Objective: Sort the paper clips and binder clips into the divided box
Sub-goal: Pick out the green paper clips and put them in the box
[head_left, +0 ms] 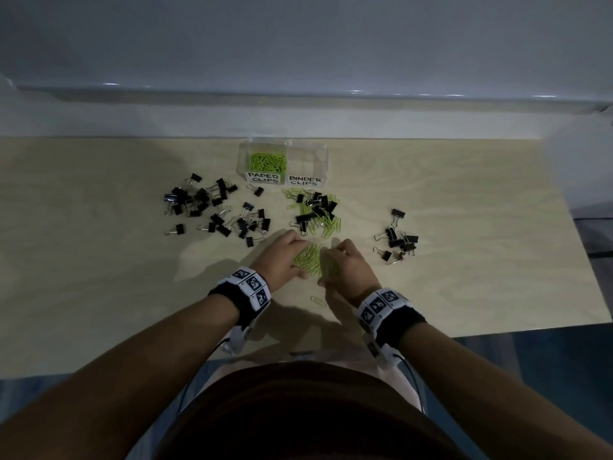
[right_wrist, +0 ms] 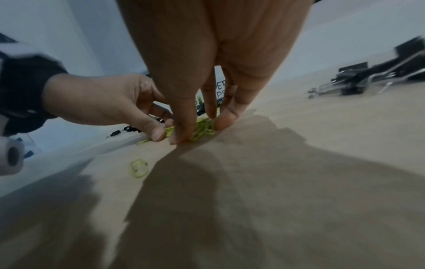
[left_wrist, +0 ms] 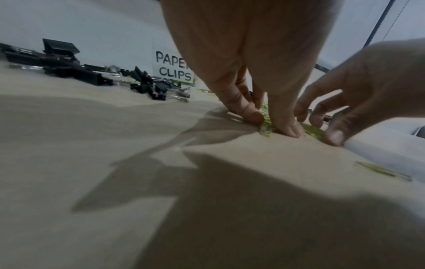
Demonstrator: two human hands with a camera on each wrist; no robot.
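Observation:
A clear divided box (head_left: 323, 151) stands at the back of the table, labelled PAPER CLIPS and BINDER CLIPS. Green paper clips (head_left: 268, 161) lie in its left compartment; I see nothing in the right one. Both hands meet over a small heap of green paper clips (head_left: 310, 257) near the table's middle. My left hand (head_left: 297, 259) pinches the heap's left side between thumb and fingers (left_wrist: 253, 115). My right hand (head_left: 328, 265) pinches the right side, its fingertips (right_wrist: 181, 134) on the table. Behind the hands lies a mixed pile of green paper clips and black binder clips (head_left: 316, 210).
Several black binder clips (head_left: 212, 210) are scattered at the left, and a smaller group (head_left: 398, 240) at the right. One lone green paper clip (head_left: 317, 301) lies near my right wrist. The table's front edge is close to my body.

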